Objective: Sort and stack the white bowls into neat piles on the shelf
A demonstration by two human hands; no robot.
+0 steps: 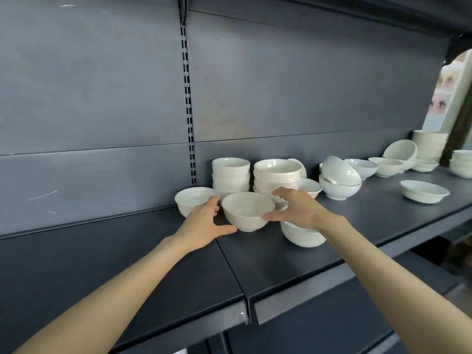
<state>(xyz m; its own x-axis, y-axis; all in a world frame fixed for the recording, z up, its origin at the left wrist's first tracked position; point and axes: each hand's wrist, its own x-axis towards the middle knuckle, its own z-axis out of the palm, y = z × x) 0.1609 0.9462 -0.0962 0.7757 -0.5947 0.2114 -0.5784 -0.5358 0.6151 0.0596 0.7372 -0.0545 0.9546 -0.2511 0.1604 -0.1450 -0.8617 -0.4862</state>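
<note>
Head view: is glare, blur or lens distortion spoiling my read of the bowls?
Head view: wide-angle bend slightly bows the shelf; the bowl between the left hand and right hand is sharp; the far-right stacks look softer and washed out; soft shadows, no strong glare.

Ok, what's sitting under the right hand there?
A white bowl sits on the shelf below the right hand. Only its lower wall shows clearly; hand and wrist cover most of its rim and whatever is inside.

Right hand (296, 209) covers top of low bowl (304, 237). Bowl pile (462, 163) cut off at right edge. Far pile (429, 145) blurry.
</note>
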